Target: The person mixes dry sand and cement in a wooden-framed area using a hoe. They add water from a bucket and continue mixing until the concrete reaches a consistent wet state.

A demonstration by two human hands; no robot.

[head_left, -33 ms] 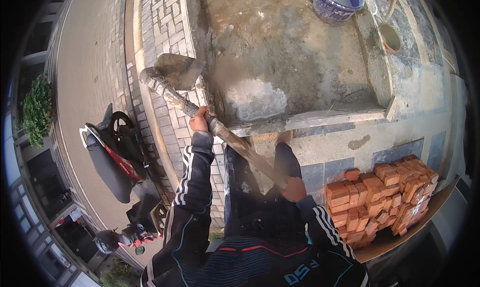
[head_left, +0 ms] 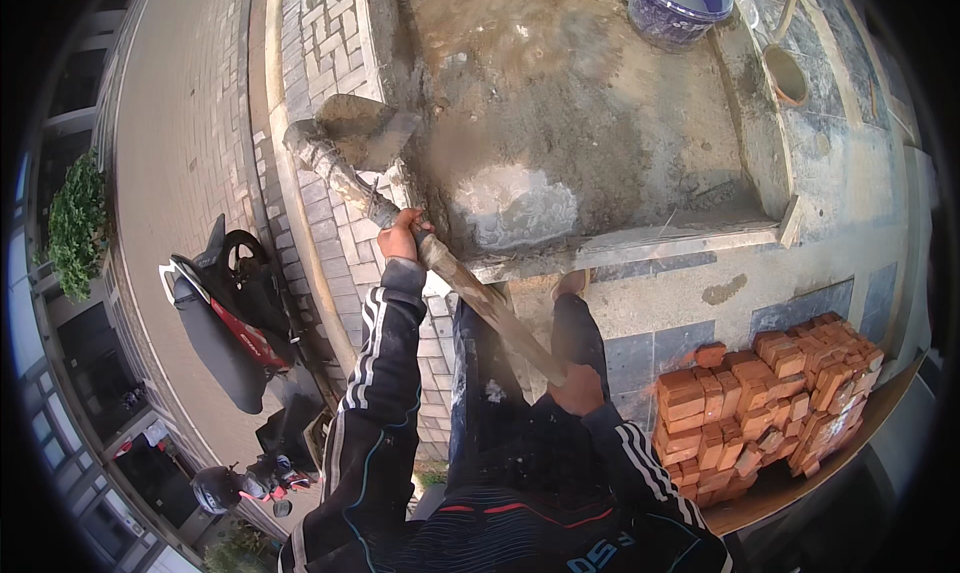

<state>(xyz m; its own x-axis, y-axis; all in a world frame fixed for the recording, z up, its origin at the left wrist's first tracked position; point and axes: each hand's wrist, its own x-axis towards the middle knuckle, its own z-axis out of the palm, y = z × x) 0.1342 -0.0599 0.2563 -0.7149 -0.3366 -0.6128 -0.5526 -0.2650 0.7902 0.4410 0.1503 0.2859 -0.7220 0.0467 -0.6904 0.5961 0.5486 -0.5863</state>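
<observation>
In the head view, your left hand (head_left: 402,237) has its fingers wrapped around the hoe (head_left: 490,307); your right hand (head_left: 579,390) clasps it nearer your body. Its blade (head_left: 365,128) is at the low-walled box's (head_left: 640,248) left edge.

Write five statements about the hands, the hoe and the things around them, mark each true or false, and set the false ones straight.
1. The left hand holds the hoe nearer its blade than the other hand does. True.
2. The right hand is empty. False: the right hand is closed around the handle's near end.
3. A purple bucket is near the far right corner of the walled bed. True.
4. The brick stack is on the left. False: the brick stack is on the right.
5. A motorcycle stands on the left. True.
</observation>
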